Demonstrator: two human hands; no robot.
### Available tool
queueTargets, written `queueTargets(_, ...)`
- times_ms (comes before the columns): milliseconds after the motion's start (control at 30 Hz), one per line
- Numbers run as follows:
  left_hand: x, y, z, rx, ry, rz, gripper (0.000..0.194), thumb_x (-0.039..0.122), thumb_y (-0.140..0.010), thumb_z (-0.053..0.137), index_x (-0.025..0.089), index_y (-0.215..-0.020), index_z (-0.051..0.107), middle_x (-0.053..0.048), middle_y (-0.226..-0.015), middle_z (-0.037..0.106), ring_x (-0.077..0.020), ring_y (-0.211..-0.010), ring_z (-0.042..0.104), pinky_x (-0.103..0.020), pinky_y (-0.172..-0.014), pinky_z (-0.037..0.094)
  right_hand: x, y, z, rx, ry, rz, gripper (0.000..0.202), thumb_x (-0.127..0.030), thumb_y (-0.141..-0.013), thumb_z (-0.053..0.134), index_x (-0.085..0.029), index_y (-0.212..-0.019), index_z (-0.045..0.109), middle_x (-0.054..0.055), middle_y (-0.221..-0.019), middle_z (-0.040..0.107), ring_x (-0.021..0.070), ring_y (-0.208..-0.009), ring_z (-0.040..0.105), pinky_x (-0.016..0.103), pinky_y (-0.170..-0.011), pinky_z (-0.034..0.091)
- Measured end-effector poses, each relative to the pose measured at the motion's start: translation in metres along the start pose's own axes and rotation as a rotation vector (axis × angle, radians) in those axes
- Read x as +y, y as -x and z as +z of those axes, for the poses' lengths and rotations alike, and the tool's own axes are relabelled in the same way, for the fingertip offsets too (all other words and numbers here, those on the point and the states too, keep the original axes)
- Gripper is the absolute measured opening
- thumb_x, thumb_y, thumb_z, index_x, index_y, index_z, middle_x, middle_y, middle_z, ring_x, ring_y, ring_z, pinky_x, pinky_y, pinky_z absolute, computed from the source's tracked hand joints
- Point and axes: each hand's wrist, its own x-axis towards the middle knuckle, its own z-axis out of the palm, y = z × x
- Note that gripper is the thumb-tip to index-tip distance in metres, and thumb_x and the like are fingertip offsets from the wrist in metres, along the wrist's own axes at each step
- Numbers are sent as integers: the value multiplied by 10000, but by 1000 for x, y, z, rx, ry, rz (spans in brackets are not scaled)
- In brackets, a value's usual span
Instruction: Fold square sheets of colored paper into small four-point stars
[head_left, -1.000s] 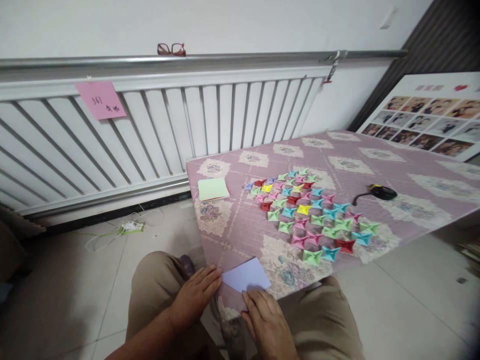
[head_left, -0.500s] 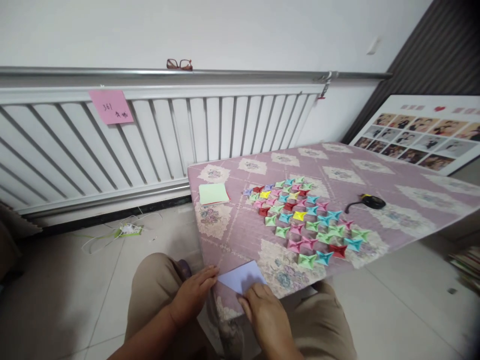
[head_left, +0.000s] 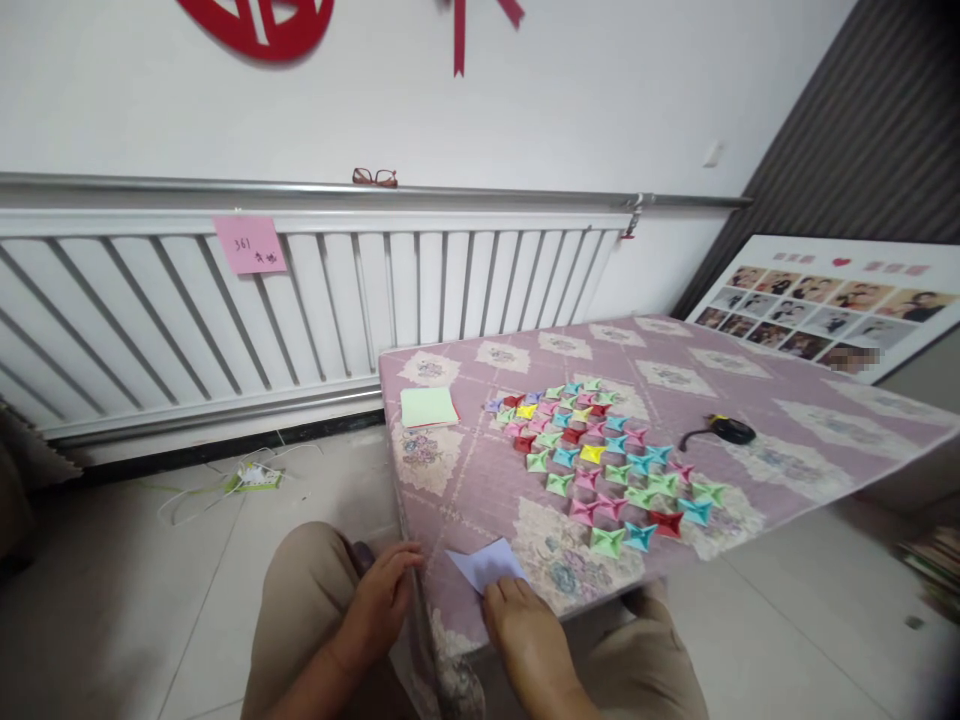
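Note:
A lavender sheet of paper (head_left: 489, 564), partly folded, lies near the table's front left corner. My right hand (head_left: 523, 622) is closed on its lower right edge, with the fingertips pressed together. At the table's left edge, my left hand (head_left: 390, 590) is off the paper, its fingers apart and holding nothing. Several small folded paper pieces (head_left: 592, 454) in green, pink, blue, red and yellow stand in rows to the right. A stack of square sheets (head_left: 428, 407), light green on top, lies farther back on the left.
A black object with a strap (head_left: 731, 430) lies on the right of the table (head_left: 480, 480). Behind are a white radiator (head_left: 450, 275) and glasses (head_left: 375, 178) on a pipe. A photo board (head_left: 817, 300) leans at the right. A power strip (head_left: 256, 479) lies on the floor.
My left hand has moved off the lavender paper, slightly left. The paper's left part now looks raised or less flat. The camera view has tilted up, showing red wall decorations.

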Motion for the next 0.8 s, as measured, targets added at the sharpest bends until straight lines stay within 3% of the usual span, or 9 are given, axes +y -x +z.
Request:
queueTargets(67, 1, 1, -3, 88, 13, -18, 320, 98, -825, 398, 201, -1053, 598, -84, -1140, 626, -196, -1099, 568, -404, -966, 460, 4, -3, -9, 69, -228, 94, 153, -186, -847, 484, -220, -720, 561, 25, -717, 604, 183, -691, 571, 275, -639, 401)
queueTargets(167, 9, 1, -7, 162, 0, -18, 285, 140, -849, 423, 207, -1065, 596, -85, -1119, 627, -200, -1076, 577, -402, -947, 471, 9, -10, -24, 119, -745, 348, 255, -383, -867, 431, -221, -685, 506, -4, -625, 530, 153, -592, 510, 261, -569, 387)
queueTargets(267, 25, 1, -8, 167, -60, 22, 273, 159, -855, 447, 212, -1078, 596, -87, -1106, 621, -205, -1069, 574, -388, -930, 482, 8, -17, -28, 22, -1220, 621, 337, -526, -808, 456, -222, -663, 461, -49, -538, 449, 105, -467, 402, 226, -462, 323)
queueTargets(333, 39, 1, -5, 141, -128, 72, 280, 164, -857, 458, 211, -1099, 589, -98, -1128, 604, -214, -1089, 557, -390, -934, 475, 5, -19, -24, -37, -1359, 740, 355, -556, -757, 499, -217, -662, 457, -59, -522, 449, 85, -443, 372, 208, -440, 297)
queueTargets(500, 68, 0, 20, -45, -324, 223, 454, 238, -773, 610, 206, -1217, 523, -124, -1276, 518, -298, -1188, 456, -484, -994, 387, 2, -19, -6, -101, -1314, 820, 373, -594, -695, 496, -225, -656, 451, -58, -483, 475, 89, -412, 397, 205, -406, 286)
queueTargets(567, 72, -4, 32, -99, -384, 217, 475, 272, -778, 629, 218, -1235, 512, -114, -1305, 497, -303, -1195, 439, -485, -996, 370, 2, -18, -1, -115, -1280, 828, 364, -593, -704, 466, -231, -676, 452, -54, -491, 496, 102, -417, 436, 209, -404, 306)
queueTargets(667, 71, -13, 46, -143, -464, 183, 383, 249, -840, 580, 249, -1218, 524, -80, -1316, 487, -279, -1195, 430, -456, -990, 367, 3, -17, 5, -144, -1208, 836, 336, -563, -748, 401, -236, -688, 440, -46, -499, 517, 116, -420, 481, 214, -405, 329)
queueTargets(800, 62, -24, 54, -216, -489, 200, 188, 219, -904, 511, 246, -1070, 594, -32, -1184, 573, -232, -1088, 489, -404, -939, 401, 9, -15, 6, -181, -1055, 790, 277, -479, -795, 375, -239, -668, 434, -26, -533, 558, 138, -413, 516, 232, -395, 337)
